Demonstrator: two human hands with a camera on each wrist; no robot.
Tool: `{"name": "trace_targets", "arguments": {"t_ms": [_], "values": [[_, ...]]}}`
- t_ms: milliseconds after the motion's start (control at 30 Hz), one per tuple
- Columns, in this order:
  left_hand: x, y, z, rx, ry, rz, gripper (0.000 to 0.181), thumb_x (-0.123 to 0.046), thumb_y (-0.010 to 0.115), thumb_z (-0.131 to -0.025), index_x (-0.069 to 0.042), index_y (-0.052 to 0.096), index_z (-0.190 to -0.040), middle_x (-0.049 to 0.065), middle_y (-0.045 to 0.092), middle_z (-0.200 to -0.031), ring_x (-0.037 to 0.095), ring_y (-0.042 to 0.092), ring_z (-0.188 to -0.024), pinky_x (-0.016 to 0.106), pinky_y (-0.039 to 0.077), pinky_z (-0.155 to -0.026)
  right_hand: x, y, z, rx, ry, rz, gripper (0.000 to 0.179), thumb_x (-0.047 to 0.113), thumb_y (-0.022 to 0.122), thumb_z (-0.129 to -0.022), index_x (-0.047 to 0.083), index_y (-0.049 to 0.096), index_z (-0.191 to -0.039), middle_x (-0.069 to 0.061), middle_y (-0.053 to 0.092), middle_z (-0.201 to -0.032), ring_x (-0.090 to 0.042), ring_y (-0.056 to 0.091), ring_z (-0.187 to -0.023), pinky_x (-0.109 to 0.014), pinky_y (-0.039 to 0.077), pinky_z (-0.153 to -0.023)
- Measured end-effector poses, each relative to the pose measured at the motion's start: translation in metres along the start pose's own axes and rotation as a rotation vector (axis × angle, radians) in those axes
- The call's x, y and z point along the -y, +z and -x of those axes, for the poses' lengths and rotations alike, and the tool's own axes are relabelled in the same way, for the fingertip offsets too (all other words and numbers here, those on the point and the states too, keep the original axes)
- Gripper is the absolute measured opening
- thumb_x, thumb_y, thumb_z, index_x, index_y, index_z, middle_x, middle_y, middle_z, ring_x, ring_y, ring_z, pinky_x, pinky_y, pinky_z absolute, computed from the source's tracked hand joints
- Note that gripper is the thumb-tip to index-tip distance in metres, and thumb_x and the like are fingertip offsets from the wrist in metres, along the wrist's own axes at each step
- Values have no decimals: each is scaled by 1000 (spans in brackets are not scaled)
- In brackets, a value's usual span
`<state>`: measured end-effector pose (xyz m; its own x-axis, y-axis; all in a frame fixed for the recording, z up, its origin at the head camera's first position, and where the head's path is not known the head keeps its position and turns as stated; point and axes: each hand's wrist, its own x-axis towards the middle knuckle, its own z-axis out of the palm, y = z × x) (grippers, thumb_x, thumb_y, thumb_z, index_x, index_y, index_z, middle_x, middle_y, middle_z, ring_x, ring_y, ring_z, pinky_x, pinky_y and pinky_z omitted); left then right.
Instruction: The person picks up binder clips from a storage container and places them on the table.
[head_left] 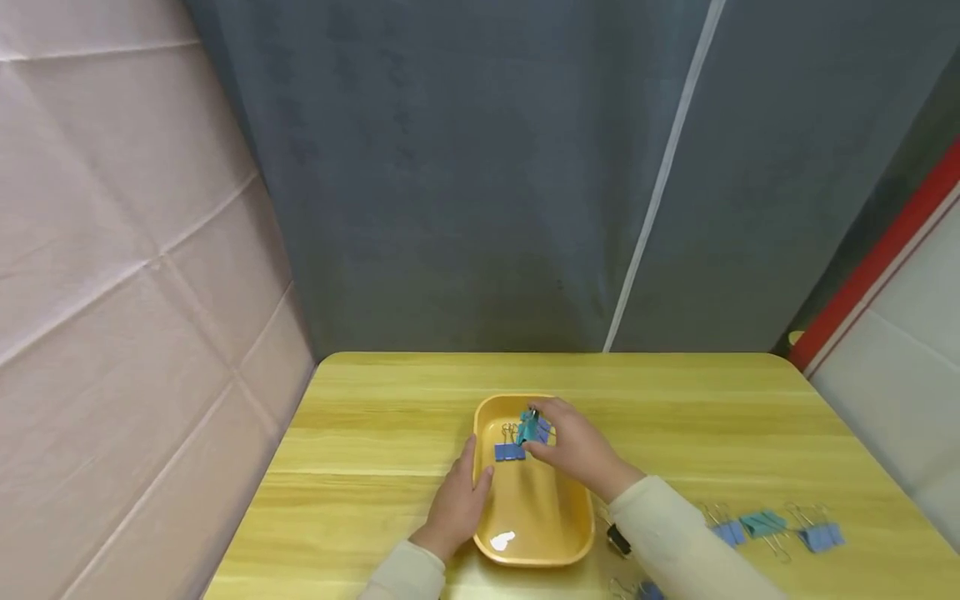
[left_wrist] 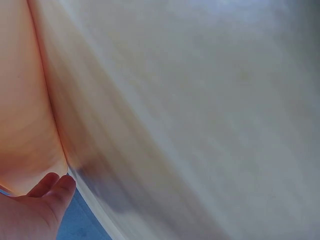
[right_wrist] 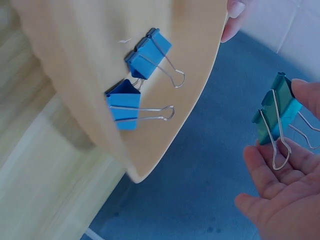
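Observation:
A yellow tray point(head_left: 532, 525) sits on the table, with two blue binder clips point(head_left: 510, 452) inside its far half; both blue clips point(right_wrist: 131, 102) show plainly in the right wrist view. My left hand point(head_left: 456, 504) holds the tray's left side, thumb over the rim and fingers along the outer wall. Over the far end of the tray, my right hand point(head_left: 573, 442) pinches a teal binder clip point(right_wrist: 277, 110) between thumb and fingers, its wire handles sticking out. In the left wrist view the left fingertips point(left_wrist: 62, 185) lie against the tray wall point(left_wrist: 25, 100).
Right of the tray, a teal binder clip point(head_left: 763, 523) lies between two blue ones point(head_left: 821, 536) on the wooden table point(head_left: 390, 417). A black clip point(head_left: 618, 540) lies near the tray's near right corner, partly behind the right sleeve. A dark blue clip point(head_left: 648, 591) shows at the bottom edge.

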<state>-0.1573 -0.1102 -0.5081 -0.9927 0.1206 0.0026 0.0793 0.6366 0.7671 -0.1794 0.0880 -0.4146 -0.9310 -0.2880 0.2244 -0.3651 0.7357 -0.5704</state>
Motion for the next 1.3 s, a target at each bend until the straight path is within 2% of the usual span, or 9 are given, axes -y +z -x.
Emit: {"name": "trace_targets", "arguments": {"t_ms": [333,700,967,1300], "values": [[3,-1,-1,-5,2,-12,63,-35,44,-103,-7,20,-154,25,37,-148,46,39,-133,59,31,-110,-11,-13,23,31,108,8,59,20,76,-83,1,54,-134,-19,54,-135,-38,52,-123,-53,44,-103],[1,-3,0,2,4,-6,63,-36,43,-103,-7,20,-154,24,36,-150,44,38,-134,57,30,-111,-27,-30,55,10,121,42,59,20,76,-83,-3,53,-132,-21,54,-134,-40,51,-123,-55,44,-102],[2,-5,0,-8,14,6,62,-31,44,-103,-5,20,-154,24,34,-151,44,36,-135,56,29,-112,-36,-41,72,15,163,34,62,23,76,-83,-1,52,-134,-21,52,-136,-43,51,-122,-56,46,-99],[3,-7,1,5,4,7,63,-35,43,-103,-7,18,-154,22,32,-152,42,35,-137,55,29,-113,-48,-52,95,9,212,49,62,24,75,-84,-1,51,-135,-23,51,-136,-45,50,-122,-59,46,-95]]}}
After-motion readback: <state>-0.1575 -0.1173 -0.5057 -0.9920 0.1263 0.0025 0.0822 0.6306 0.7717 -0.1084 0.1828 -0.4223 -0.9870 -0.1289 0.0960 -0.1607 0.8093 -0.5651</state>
